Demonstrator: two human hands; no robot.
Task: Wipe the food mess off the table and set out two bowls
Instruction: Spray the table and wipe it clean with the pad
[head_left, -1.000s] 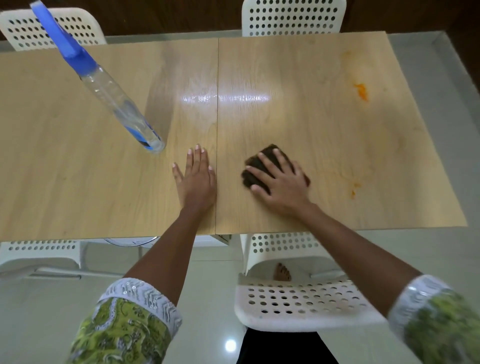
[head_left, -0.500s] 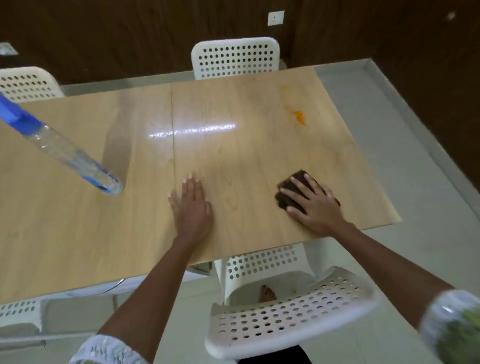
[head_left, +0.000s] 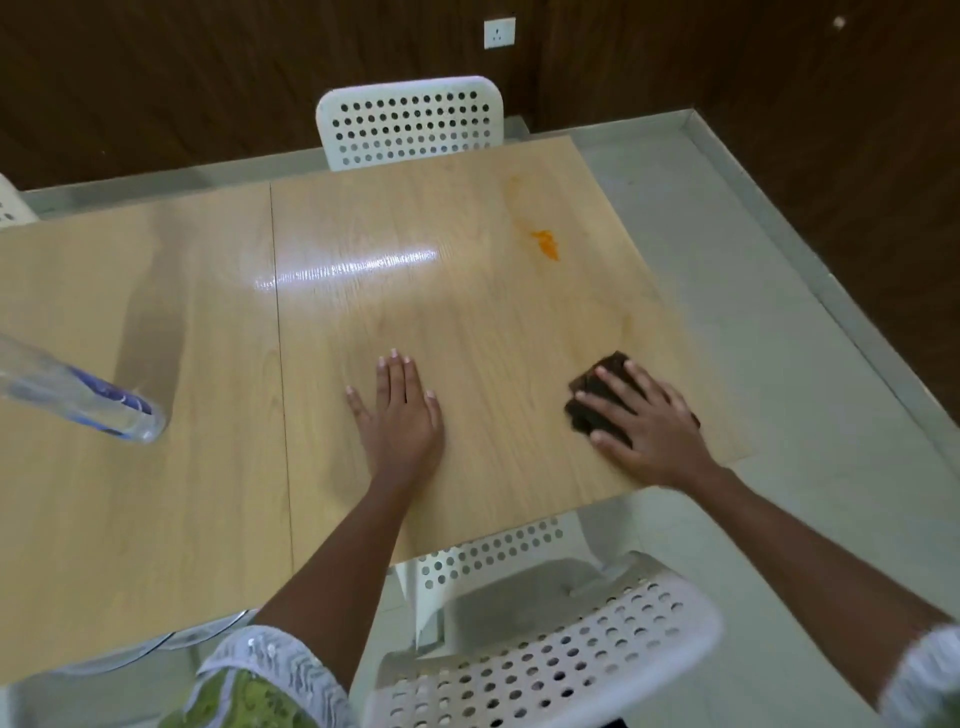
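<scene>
My right hand (head_left: 652, 421) presses flat on a dark brown cloth (head_left: 597, 387) near the front right corner of the light wooden table (head_left: 467, 312). Its fingers lie spread and straight over the cloth. My left hand (head_left: 397, 410) rests palm down on the bare table top, to the left of the cloth. An orange food smear (head_left: 545, 243) lies farther back on the right part of the table, with a fainter orange streak (head_left: 511, 183) behind it. No bowls are in view.
A clear spray bottle (head_left: 78, 400) stands on the table at the left edge of the view. White perforated chairs stand at the far side (head_left: 410, 122) and right below me (head_left: 545, 639). The table's right edge borders grey floor (head_left: 779, 312).
My right hand has slid the cloth to the right, toward the table's front right corner. The faint orange marks near that corner no longer show. My view has shifted to the right.
</scene>
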